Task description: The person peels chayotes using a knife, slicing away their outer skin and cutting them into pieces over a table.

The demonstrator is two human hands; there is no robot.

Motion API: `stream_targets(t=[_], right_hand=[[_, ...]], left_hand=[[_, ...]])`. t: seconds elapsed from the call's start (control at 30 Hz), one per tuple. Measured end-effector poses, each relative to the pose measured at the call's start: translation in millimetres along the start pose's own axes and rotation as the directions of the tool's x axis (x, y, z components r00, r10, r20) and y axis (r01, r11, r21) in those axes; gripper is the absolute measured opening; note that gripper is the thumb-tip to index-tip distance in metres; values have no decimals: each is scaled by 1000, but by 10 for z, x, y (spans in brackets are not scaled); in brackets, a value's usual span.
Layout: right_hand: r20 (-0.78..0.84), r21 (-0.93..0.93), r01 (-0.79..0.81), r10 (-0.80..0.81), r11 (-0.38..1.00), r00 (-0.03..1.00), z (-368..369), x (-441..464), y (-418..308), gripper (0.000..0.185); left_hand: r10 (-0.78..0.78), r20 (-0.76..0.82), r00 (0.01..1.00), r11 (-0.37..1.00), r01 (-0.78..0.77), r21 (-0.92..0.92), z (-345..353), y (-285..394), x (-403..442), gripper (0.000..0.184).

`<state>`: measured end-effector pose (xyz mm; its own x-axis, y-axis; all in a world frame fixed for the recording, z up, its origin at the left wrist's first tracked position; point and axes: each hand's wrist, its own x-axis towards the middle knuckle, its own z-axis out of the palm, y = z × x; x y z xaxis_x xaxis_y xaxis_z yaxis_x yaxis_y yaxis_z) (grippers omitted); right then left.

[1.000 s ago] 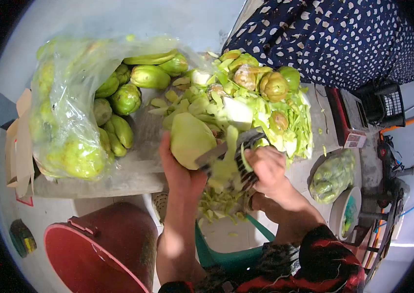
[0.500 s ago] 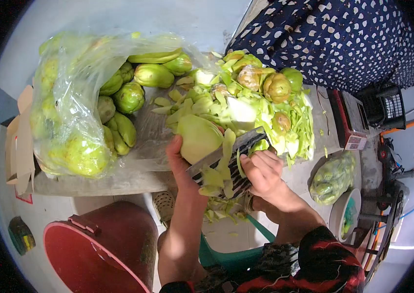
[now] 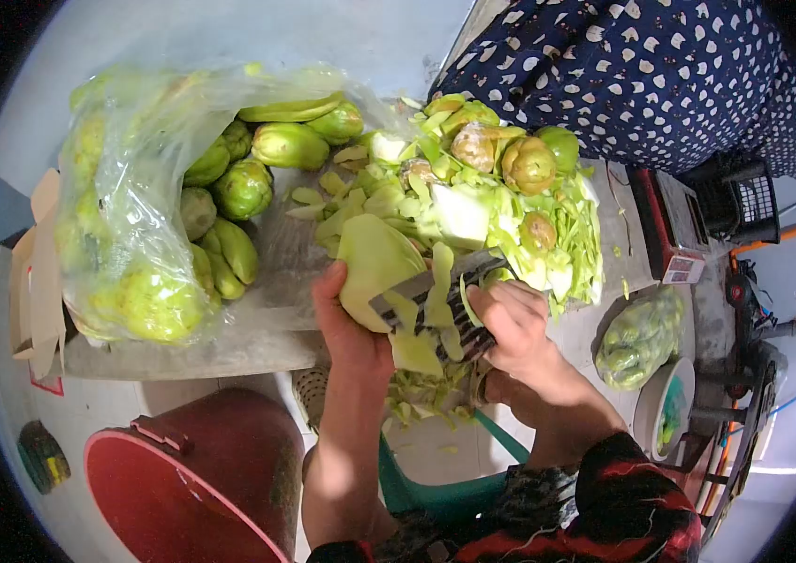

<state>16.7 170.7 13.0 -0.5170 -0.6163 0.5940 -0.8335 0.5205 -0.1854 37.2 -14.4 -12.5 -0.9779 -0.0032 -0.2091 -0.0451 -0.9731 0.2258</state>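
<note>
My left hand (image 3: 353, 314) is closed around a large, pale green peeled chayote (image 3: 370, 263), holding it over the table's front edge. In my right hand (image 3: 517, 324) is a broad, dark-striped knife (image 3: 457, 291), gripped at its right end. The blade's left end lies against the lower right side of the chayote. Several strips of peel (image 3: 439, 296) cling to the blade face. Just beyond my hands spreads a heap of peelings (image 3: 572, 249), with brownish-green chayotes (image 3: 528, 167) resting on it. The knife's handle is mostly hidden by my fingers.
A clear plastic bag (image 3: 126, 188) holds several green chayotes (image 3: 244, 188) on the table's left. Below stand a red bin (image 3: 173, 469) and a green stool (image 3: 436, 497). A red scale (image 3: 665, 225) is at right, near a patterned cloth (image 3: 623, 75). Peelings litter the floor.
The knife has shifted slightly right and down along the chayote, and a piece of peel now hangs lower on the blade. My left hand has moved slightly left, still gripping the chayote.
</note>
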Motion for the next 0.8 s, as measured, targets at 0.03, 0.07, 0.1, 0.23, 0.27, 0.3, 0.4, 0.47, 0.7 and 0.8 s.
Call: stream_targets(t=[0.03,0.07,0.1,0.23,0.27,0.3,0.4,0.47,0.7,0.8], right_hand=[[-16,11,41,-41,999,999,-4,5,-9,36],[-26,10,48,-48,999,998,0,5,-27,36],[-26,10,48,-48,999,998,0,0,-27,36],[72,41,-127,123,991,990,37,-66,45,44],[102,18,-190,188,982,977,47,-59,74,50],[97,16,-189,186,982,978,46,-70,78,50],[90,12,-204,202,979,975,35,-81,63,47],[90,21,-174,171,985,981,-31,-52,22,47],[134,8,-355,351,935,927,-1,-67,118,36],[68,74,-212,207,974,976,-56,-53,116,34]], left_hand=[[-9,3,1000,1000,9,13,0,9,-9,57],[-18,6,1000,999,18,26,-6,21,-12,57],[-18,5,1000,999,18,27,-29,24,-3,57],[-6,-22,1000,999,7,32,-52,7,10,59],[1,-81,997,999,2,36,-25,6,11,60],[1,-75,997,999,2,38,0,12,17,60],[-21,-87,996,1000,20,-10,20,25,16,67],[-28,0,1000,999,28,46,13,41,28,70],[-192,194,962,974,163,157,-33,61,1,80],[-173,134,976,974,149,169,37,25,-11,81]])
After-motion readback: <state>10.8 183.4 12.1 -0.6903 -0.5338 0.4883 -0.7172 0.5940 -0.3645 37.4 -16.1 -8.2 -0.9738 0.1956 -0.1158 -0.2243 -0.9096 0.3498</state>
